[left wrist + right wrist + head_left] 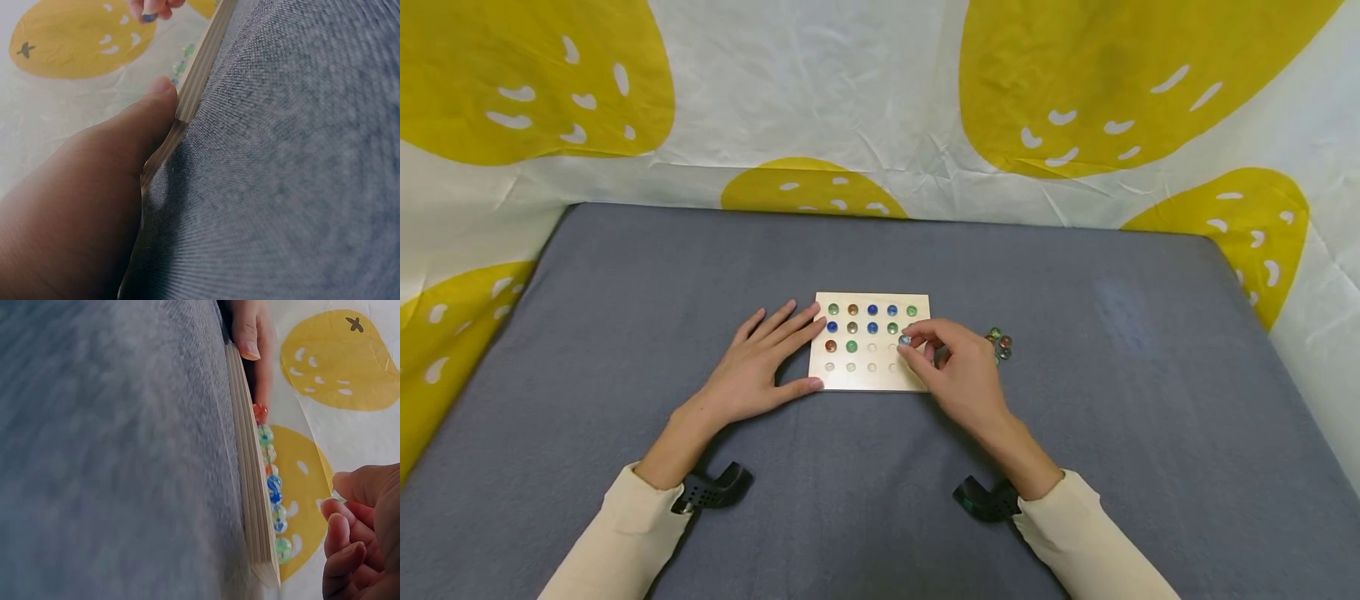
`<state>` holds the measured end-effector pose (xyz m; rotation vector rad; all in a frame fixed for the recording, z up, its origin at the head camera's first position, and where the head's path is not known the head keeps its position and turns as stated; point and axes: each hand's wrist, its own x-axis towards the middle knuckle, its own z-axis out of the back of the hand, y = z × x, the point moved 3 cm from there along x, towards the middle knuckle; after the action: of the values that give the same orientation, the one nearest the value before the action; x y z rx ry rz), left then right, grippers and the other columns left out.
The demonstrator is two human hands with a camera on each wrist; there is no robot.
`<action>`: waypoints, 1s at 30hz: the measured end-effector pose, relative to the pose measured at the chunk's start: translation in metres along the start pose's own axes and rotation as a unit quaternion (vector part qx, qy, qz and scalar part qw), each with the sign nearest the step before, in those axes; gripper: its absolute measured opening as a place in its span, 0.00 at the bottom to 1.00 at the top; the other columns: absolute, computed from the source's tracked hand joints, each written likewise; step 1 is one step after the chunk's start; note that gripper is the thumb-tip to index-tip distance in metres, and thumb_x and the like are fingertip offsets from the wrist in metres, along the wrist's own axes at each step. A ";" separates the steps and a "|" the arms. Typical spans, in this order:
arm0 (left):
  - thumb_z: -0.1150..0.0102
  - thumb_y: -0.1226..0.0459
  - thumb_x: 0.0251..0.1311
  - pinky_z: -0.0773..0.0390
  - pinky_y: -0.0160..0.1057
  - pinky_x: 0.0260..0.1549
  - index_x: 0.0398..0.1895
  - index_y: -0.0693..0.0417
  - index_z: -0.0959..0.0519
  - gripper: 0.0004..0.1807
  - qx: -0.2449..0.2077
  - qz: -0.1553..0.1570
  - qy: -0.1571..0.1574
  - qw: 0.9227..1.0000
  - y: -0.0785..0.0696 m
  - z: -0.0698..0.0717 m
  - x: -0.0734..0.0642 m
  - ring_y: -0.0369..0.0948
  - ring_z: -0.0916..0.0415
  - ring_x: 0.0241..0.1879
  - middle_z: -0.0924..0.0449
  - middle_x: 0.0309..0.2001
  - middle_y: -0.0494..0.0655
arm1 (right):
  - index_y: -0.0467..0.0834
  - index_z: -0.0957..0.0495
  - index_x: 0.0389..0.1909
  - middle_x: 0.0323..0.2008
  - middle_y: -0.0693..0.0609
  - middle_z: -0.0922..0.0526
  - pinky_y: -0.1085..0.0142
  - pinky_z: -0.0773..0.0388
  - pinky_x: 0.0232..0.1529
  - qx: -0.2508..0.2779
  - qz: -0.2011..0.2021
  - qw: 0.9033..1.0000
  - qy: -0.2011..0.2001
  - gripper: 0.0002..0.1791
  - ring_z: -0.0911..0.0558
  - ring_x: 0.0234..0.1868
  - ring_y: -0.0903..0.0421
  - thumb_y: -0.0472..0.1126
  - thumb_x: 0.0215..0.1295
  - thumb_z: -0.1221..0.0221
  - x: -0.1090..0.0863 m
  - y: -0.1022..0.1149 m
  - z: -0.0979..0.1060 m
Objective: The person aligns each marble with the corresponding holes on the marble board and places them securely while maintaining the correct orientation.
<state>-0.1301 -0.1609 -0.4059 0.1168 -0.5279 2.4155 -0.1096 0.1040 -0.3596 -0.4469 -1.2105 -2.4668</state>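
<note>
A pale wooden board (pixel 865 380) with rows of round hollows lies flat on the table. Glass marbles, green, blue, amber and red, fill its two far rows and the left of the third; the nearest row shows bare hollows, partly hidden by the right hand. Spread along the board's left edge, my left hand (pixel 752 367) touches it with straight fingers. My right hand (pixel 962 375) pinches a bluish marble (pixel 905 340) between thumb and fingertips, above the right part of the third row. In the right wrist view that marble (pixel 338 495) is mostly hidden by the fingertips.
A small cluster of loose marbles (pixel 1004 348) lies on the grey cloth just right of the board, partly behind the right hand. Grey cloth (pixel 1150 400) covers the table. A white and yellow patterned curtain (pixel 820 83) hangs at the back and sides.
</note>
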 end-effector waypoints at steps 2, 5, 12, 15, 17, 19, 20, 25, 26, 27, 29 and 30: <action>0.52 0.34 0.60 0.60 0.56 0.67 0.75 0.44 0.44 0.44 0.000 0.001 0.000 1.000 0.001 0.000 0.000 0.48 0.56 0.73 0.50 0.74 0.41 | 0.44 0.17 0.36 0.27 0.57 0.20 0.70 0.30 0.22 0.004 0.001 1.000 0.004 0.07 0.27 0.23 0.63 0.37 0.57 0.31 0.002 0.001 -0.003; 0.51 0.34 0.60 0.59 0.56 0.67 0.75 0.44 0.44 0.44 0.000 0.001 -0.001 1.000 0.001 0.000 0.001 0.48 0.56 0.73 0.50 0.74 0.42 | 0.44 0.17 0.36 0.26 0.57 0.21 0.70 0.30 0.22 0.006 0.003 1.000 0.008 0.07 0.27 0.23 0.64 0.37 0.57 0.32 0.003 0.001 -0.008; 0.51 0.35 0.60 0.60 0.56 0.67 0.75 0.44 0.43 0.43 0.001 0.004 0.000 1.000 0.001 0.000 0.001 0.48 0.56 0.73 0.49 0.74 0.42 | 0.43 0.16 0.36 0.26 0.56 0.20 0.70 0.29 0.23 0.017 -0.002 1.000 0.021 0.07 0.26 0.24 0.64 0.37 0.57 0.31 0.008 0.001 -0.019; 0.50 0.35 0.60 0.60 0.56 0.67 0.75 0.44 0.43 0.44 0.002 0.005 0.002 1.000 0.001 0.000 0.000 0.48 0.56 0.73 0.49 0.74 0.42 | 0.43 0.16 0.36 0.25 0.56 0.20 0.70 0.30 0.24 0.021 -0.007 0.999 0.029 0.07 0.26 0.23 0.63 0.37 0.56 0.31 0.009 0.002 -0.024; 0.50 0.35 0.60 0.60 0.56 0.67 0.75 0.44 0.43 0.44 0.001 0.006 0.003 1.000 0.001 0.000 0.000 0.48 0.56 0.73 0.49 0.74 0.42 | 0.43 0.16 0.35 0.25 0.56 0.21 0.70 0.31 0.23 0.021 -0.010 0.999 0.031 0.07 0.27 0.22 0.63 0.37 0.56 0.31 0.010 0.002 -0.027; 0.50 0.35 0.60 0.60 0.56 0.67 0.75 0.44 0.43 0.43 0.001 0.006 0.003 1.000 0.001 0.000 0.000 0.48 0.56 0.73 0.49 0.74 0.42 | 0.43 0.16 0.35 0.24 0.56 0.21 0.70 0.31 0.23 0.025 -0.016 0.999 0.033 0.06 0.28 0.21 0.63 0.36 0.56 0.31 0.011 0.001 -0.030; 0.50 0.35 0.60 0.59 0.56 0.67 0.75 0.44 0.43 0.44 0.001 0.006 0.003 1.000 0.001 0.000 0.000 0.48 0.56 0.73 0.49 0.74 0.42 | 0.43 0.16 0.35 0.24 0.56 0.21 0.70 0.31 0.22 0.027 -0.018 0.999 0.034 0.06 0.28 0.21 0.63 0.36 0.56 0.31 0.011 0.000 -0.031; 0.51 0.35 0.60 0.59 0.56 0.67 0.75 0.45 0.43 0.44 0.002 0.005 0.003 1.000 0.001 0.000 0.001 0.48 0.56 0.73 0.48 0.74 0.43 | 0.42 0.16 0.35 0.24 0.56 0.21 0.70 0.32 0.21 0.032 -0.023 0.999 0.033 0.06 0.29 0.20 0.63 0.35 0.57 0.32 0.009 -0.004 -0.035; 0.51 0.34 0.60 0.59 0.56 0.67 0.75 0.45 0.43 0.44 0.002 0.005 0.003 1.000 0.001 0.000 0.001 0.48 0.56 0.73 0.48 0.74 0.43 | 0.42 0.16 0.35 0.24 0.56 0.21 0.70 0.32 0.21 0.032 -0.021 0.999 0.033 0.06 0.29 0.20 0.63 0.35 0.57 0.32 0.009 -0.005 -0.036; 0.51 0.34 0.60 0.59 0.56 0.67 0.75 0.45 0.43 0.44 0.002 0.004 0.003 1.000 0.001 0.000 0.001 0.48 0.56 0.73 0.48 0.74 0.43 | 0.42 0.16 0.36 0.24 0.56 0.21 0.70 0.32 0.21 0.031 -0.018 0.999 0.032 0.06 0.29 0.20 0.63 0.35 0.57 0.32 0.008 -0.006 -0.036; 0.52 0.34 0.60 0.59 0.56 0.67 0.75 0.45 0.43 0.44 0.002 0.003 0.002 1.000 0.001 0.000 0.001 0.48 0.55 0.73 0.48 0.74 0.43 | 0.41 0.16 0.36 0.24 0.56 0.21 0.70 0.32 0.21 0.028 -0.010 0.999 0.032 0.06 0.30 0.20 0.64 0.35 0.57 0.32 0.008 -0.007 -0.038; 0.52 0.34 0.60 0.59 0.56 0.67 0.74 0.45 0.43 0.44 0.003 0.002 0.000 1.000 0.001 0.000 0.001 0.48 0.55 0.73 0.48 0.74 0.43 | 0.41 0.16 0.36 0.24 0.56 0.21 0.70 0.32 0.21 0.027 -0.006 0.999 0.032 0.06 0.30 0.19 0.64 0.35 0.57 0.32 0.008 -0.008 -0.038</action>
<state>-0.1315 -0.1606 -0.4059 0.1176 -0.5218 2.4219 -0.1249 0.0766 -0.3842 -0.3457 -1.2530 -2.4327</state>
